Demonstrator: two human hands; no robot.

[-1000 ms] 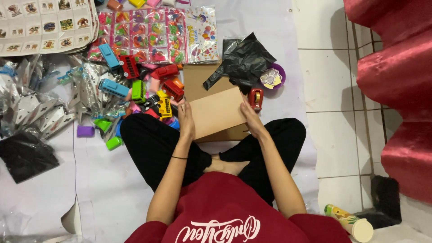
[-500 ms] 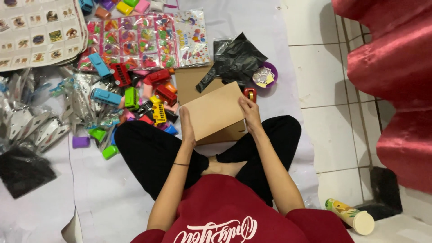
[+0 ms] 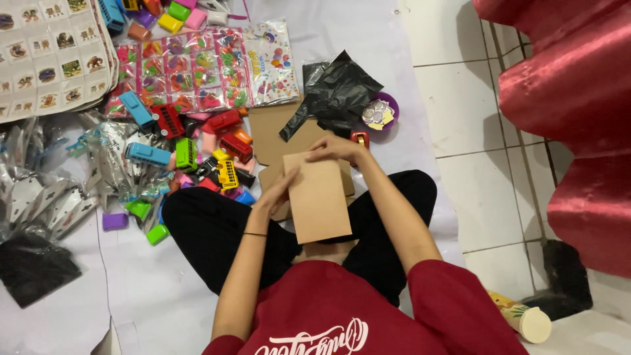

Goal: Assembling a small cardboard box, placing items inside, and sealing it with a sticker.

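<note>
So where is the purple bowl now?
In the head view, the purple bowl sits on the floor sheet right of centre, beside the black plastic bag and just beyond the person's right hand.

Toy vehicles (image 3: 197, 148) lie left of the cardboard sheet (image 3: 320, 197), bag (image 3: 338, 98) behind.

Bright, even indoor light, soft shadows, sharp centre, slight blur at edges

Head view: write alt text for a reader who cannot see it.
A person sitting cross-legged on the floor holds a brown cardboard piece with left hand and right hand. Small colourful toy vehicles lie scattered nearby, beside a black plastic bag.
</note>
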